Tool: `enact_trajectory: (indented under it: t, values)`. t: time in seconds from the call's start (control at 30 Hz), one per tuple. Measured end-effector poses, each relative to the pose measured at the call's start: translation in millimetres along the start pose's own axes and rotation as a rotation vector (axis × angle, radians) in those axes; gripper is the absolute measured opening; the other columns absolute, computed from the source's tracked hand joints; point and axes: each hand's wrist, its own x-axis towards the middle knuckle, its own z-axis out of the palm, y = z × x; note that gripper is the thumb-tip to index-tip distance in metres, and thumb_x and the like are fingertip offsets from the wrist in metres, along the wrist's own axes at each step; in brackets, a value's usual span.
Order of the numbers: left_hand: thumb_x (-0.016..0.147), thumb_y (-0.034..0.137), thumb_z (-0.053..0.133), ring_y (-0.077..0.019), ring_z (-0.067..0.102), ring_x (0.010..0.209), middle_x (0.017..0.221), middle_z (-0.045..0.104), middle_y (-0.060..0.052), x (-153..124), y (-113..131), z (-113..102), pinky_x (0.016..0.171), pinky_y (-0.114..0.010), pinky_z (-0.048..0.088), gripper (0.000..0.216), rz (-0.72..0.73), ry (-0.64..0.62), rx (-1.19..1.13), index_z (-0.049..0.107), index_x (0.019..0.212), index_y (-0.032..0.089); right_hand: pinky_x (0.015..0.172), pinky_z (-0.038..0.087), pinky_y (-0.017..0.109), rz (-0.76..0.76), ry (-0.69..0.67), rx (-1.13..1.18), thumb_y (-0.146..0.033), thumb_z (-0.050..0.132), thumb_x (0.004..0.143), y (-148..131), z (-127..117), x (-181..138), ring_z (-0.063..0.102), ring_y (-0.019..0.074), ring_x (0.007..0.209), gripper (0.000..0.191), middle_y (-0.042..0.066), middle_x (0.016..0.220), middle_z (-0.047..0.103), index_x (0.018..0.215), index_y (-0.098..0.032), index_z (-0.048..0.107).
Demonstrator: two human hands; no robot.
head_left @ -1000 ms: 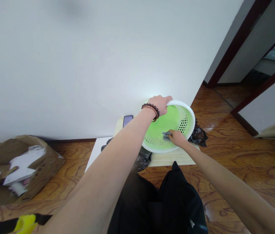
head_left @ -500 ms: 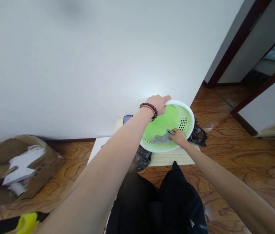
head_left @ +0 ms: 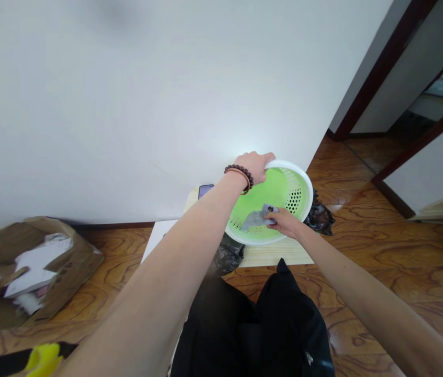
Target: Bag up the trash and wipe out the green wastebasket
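Observation:
My left hand (head_left: 253,165) grips the far left rim of a round plastic basket (head_left: 290,240), white at the rim and bright green inside, with holes in its wall. The basket leans toward me. Inside its lower part, my right hand (head_left: 284,222) pinches a thin grey cloth (head_left: 256,219) with a small dark mark near the fingers. The cloth's loose end spreads left over the green inside. A beaded bracelet (head_left: 240,174) circles my left wrist, and my left forearm hides part of the basket's left side.
Below the basket is a small light wooden table (head_left: 274,255) against the white wall, with a phone (head_left: 205,191) on it. Black plastic bags (head_left: 321,216) show by the basket. A cardboard box (head_left: 62,277) with packaging stands on the floor at left.
My right hand has moved slightly left and turned, bringing the dark mark on the grey cloth into fuller view. My left hand and the basket stay nearly in place.

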Motion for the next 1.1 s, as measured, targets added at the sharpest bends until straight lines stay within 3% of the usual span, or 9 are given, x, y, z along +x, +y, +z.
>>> enact_trajectory:
  t: [0.07, 0.17, 0.3, 0.53, 0.7, 0.8, 0.87, 0.97, 1.1]
  values:
    - [0.081, 0.032, 0.042, -0.0232, 0.059, 0.087, 0.096, 0.062, -0.007, 0, 0, 0, 0.072, -0.032, 0.043, 0.041, -0.004, -0.008, -0.003, 0.045, 0.122, 0.031, 0.052, 0.044, 0.022, -0.004, 0.106, -0.245, -0.016, 0.058, 0.066, -3, -6, 1, 0.057, 0.013, 0.065, 0.015, 0.003, 0.079, 0.063, 0.081, -0.017, 0.056]
    - [0.08, 0.031, 0.042, -0.0243, 0.059, 0.086, 0.097, 0.062, -0.008, 0, 0, -1, 0.071, -0.033, 0.043, 0.041, 0.009, -0.005, 0.001, 0.045, 0.121, 0.031, 0.058, 0.041, 0.025, -0.15, 0.313, -0.798, -0.013, 0.055, 0.068, -8, -14, 1, 0.056, 0.0164, 0.068, 0.013, 0.004, 0.073, 0.062, 0.081, -0.017, 0.055]
    - [0.08, 0.031, 0.041, -0.0247, 0.059, 0.086, 0.098, 0.063, -0.008, 0, 1, -2, 0.071, -0.033, 0.044, 0.041, 0.01, -0.002, 0.009, 0.045, 0.121, 0.031, 0.069, 0.037, 0.027, -0.371, 0.407, -1.236, -0.006, 0.043, 0.074, -11, -17, -2, 0.054, 0.0182, 0.08, 0.022, 0.008, 0.087, 0.062, 0.091, -0.017, 0.052]
    - [0.081, 0.031, 0.042, -0.0247, 0.059, 0.089, 0.099, 0.063, -0.008, 0, 0, -2, 0.075, -0.034, 0.043, 0.042, 0.01, -0.01, -0.008, 0.044, 0.123, 0.031, 0.07, 0.035, 0.026, -0.472, 0.429, -1.333, -0.007, 0.04, 0.075, 4, -22, -6, 0.05, 0.0175, 0.081, 0.021, 0.009, 0.094, 0.054, 0.094, -0.016, 0.048]
    - [0.081, 0.032, 0.042, -0.0243, 0.059, 0.088, 0.097, 0.063, -0.008, -1, 0, -2, 0.074, -0.034, 0.043, 0.04, 0.004, -0.012, -0.01, 0.045, 0.121, 0.03, 0.076, 0.035, 0.025, -0.57, 0.164, -1.424, -0.007, 0.047, 0.071, 18, -21, -14, 0.049, 0.0168, 0.086, 0.024, 0.006, 0.093, 0.053, 0.094, -0.016, 0.049]
    - [0.082, 0.032, 0.041, -0.0237, 0.058, 0.089, 0.098, 0.062, -0.007, -1, 1, -3, 0.073, -0.033, 0.043, 0.04, 0.0, -0.01, -0.003, 0.045, 0.121, 0.031, 0.08, 0.034, 0.026, -0.561, 0.088, -1.508, -0.014, 0.051, 0.074, 18, -18, -18, 0.049, 0.0181, 0.09, 0.016, 0.006, 0.091, 0.055, 0.089, -0.017, 0.053]
    - [0.082, 0.032, 0.041, -0.0234, 0.058, 0.089, 0.098, 0.062, -0.007, -1, 1, -3, 0.074, -0.032, 0.043, 0.04, -0.005, -0.016, -0.001, 0.044, 0.122, 0.031, 0.079, 0.035, 0.027, -0.525, 0.087, -1.551, -0.024, 0.05, 0.08, 14, -17, -20, 0.051, 0.019, 0.089, 0.01, 0.006, 0.089, 0.057, 0.085, -0.017, 0.056]
    - [0.082, 0.032, 0.041, -0.0242, 0.058, 0.088, 0.098, 0.062, -0.008, -1, 1, -3, 0.073, -0.033, 0.043, 0.04, -0.001, -0.015, 0.003, 0.044, 0.122, 0.031, 0.072, 0.036, 0.027, -0.421, 0.176, -1.571, -0.036, 0.036, 0.09, 9, -14, -19, 0.054, 0.0187, 0.081, 0.03, 0.008, 0.086, 0.059, 0.082, -0.017, 0.059]
    - [0.081, 0.031, 0.041, -0.0246, 0.059, 0.085, 0.095, 0.063, -0.008, -1, 1, -3, 0.069, -0.033, 0.044, 0.04, 0.014, 0.002, 0.014, 0.045, 0.121, 0.031, 0.07, 0.037, 0.027, -0.353, 0.266, -1.565, -0.036, 0.032, 0.092, 7, -8, -19, 0.056, 0.0191, 0.081, 0.033, 0.009, 0.091, 0.06, 0.094, -0.017, 0.06]
